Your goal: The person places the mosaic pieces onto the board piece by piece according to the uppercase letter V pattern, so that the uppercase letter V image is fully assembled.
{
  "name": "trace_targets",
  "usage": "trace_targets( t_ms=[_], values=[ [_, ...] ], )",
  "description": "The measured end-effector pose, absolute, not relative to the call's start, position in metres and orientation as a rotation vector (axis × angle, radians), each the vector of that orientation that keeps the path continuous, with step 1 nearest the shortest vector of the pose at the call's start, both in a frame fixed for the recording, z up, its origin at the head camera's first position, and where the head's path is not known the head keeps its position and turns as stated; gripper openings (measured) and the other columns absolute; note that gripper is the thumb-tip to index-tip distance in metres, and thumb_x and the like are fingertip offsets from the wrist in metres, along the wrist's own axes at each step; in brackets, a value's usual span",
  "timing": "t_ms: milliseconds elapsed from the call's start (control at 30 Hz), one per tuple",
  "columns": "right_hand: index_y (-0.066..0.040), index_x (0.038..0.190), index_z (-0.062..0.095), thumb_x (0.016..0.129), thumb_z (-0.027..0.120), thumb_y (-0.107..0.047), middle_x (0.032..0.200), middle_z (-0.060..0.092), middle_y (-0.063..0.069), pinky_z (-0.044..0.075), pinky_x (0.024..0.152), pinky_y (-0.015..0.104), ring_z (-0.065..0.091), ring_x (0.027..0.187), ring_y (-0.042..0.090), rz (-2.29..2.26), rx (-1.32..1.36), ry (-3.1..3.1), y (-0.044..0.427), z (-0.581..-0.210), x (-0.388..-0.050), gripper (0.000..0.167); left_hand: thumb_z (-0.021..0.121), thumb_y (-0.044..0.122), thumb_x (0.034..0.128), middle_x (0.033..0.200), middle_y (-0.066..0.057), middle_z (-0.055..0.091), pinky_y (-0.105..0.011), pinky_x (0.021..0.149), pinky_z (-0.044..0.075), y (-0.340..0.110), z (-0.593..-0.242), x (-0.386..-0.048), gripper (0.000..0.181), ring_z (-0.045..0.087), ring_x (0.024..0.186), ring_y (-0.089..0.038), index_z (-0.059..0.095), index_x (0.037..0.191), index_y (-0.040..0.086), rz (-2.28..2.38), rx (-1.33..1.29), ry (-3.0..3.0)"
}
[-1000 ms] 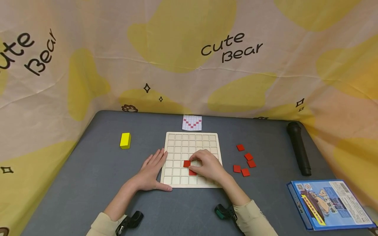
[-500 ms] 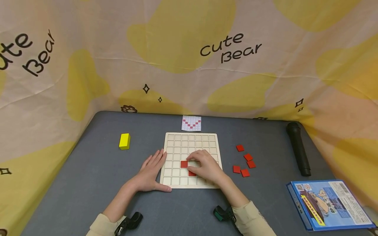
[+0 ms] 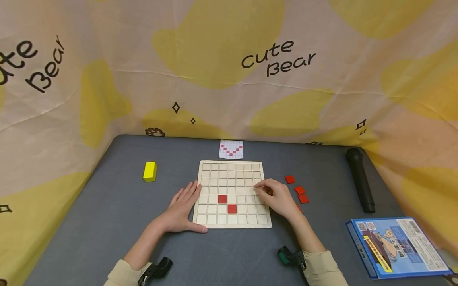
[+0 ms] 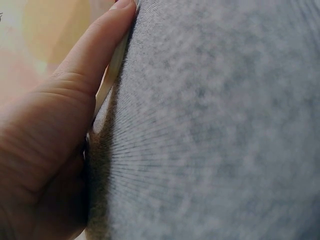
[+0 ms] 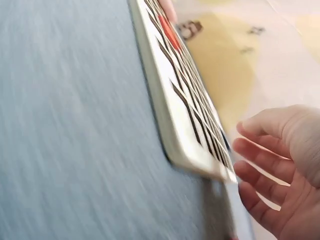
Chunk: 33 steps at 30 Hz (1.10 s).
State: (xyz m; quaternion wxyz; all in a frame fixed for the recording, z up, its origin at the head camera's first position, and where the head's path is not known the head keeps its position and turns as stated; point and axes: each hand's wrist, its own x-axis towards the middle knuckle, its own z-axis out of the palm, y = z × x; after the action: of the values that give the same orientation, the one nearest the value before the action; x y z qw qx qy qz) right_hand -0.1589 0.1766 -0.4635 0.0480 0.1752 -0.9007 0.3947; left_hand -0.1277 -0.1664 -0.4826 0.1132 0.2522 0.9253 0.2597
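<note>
A pale square grid board [image 3: 231,163] lies on the table in the head view. Two red square tiles sit diagonally in its cells: one [image 3: 222,199] farther left, the other [image 3: 231,209] one row nearer. My left hand [image 3: 181,210] rests along the board's left edge, fingers straight, thumb by the near-left corner. In the left wrist view the thumb [image 4: 92,57] touches the board's rim. My right hand [image 3: 280,197] hovers over the right edge, fingers loosely bent. The right wrist view shows nothing held by those fingers [image 5: 262,177].
Several loose red tiles [image 3: 299,190] lie right of the board, some partly hidden by the right hand. A patterned grid card [image 3: 231,149] lies behind the board. A yellow block [image 3: 150,171] stands left; a black microphone [image 3: 360,180] and a blue box [image 3: 400,248] lie right.
My right hand has let go of the farther red tile, which moved slightly left into its cell, and has moved right to the board's edge. The left hand stays put.
</note>
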Motion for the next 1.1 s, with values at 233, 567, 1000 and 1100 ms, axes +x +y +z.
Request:
trace_targets(
  t_ms=[233,567,1000,1100],
  values=[
    [-0.012,0.103,0.074,0.085,0.075,-0.012,0.101,0.069,-0.002,0.050,0.079,0.039,0.062,0.089,0.018,1.019,0.478,-2.877,0.216,-0.455,-0.150,0.018,0.075,0.069,0.0683,0.163,-0.015,0.002,-0.053,0.114,0.003,-0.167,-0.484,-0.128,0.128,0.001,0.149,-0.032,0.010,0.156,0.001,0.769,0.739,2.715],
    [-0.012,0.100,0.073,0.079,0.082,-0.020,0.098,0.065,0.000,0.045,0.081,0.044,0.054,0.092,0.023,0.835,0.433,-3.007,0.255,-0.448,-0.129,0.024,0.074,0.071,0.0677,0.163,-0.015,0.000,-0.052,0.114,0.002,-0.167,-0.485,-0.128,0.129,-0.001,0.149,-0.031,0.009,0.156,0.002,0.764,0.733,2.717],
    [-0.010,0.095,0.072,0.078,0.083,-0.016,0.100,0.065,0.005,0.043,0.085,0.048,0.055,0.094,0.027,0.806,0.434,-2.915,0.257,-0.461,-0.132,0.022,0.075,0.069,0.0678,0.163,-0.015,0.001,-0.052,0.114,0.002,-0.167,-0.485,-0.129,0.129,0.000,0.149,-0.032,0.010,0.156,0.002,0.768,0.733,2.714],
    [-0.010,0.095,0.072,0.077,0.084,-0.016,0.101,0.065,0.006,0.043,0.085,0.048,0.055,0.094,0.028,0.807,0.429,-2.900,0.256,-0.463,-0.132,0.022,0.077,0.068,0.0676,0.163,-0.015,0.001,-0.052,0.114,0.002,-0.166,-0.484,-0.129,0.129,0.000,0.149,-0.032,0.010,0.156,0.001,0.771,0.731,2.717]
  ],
)
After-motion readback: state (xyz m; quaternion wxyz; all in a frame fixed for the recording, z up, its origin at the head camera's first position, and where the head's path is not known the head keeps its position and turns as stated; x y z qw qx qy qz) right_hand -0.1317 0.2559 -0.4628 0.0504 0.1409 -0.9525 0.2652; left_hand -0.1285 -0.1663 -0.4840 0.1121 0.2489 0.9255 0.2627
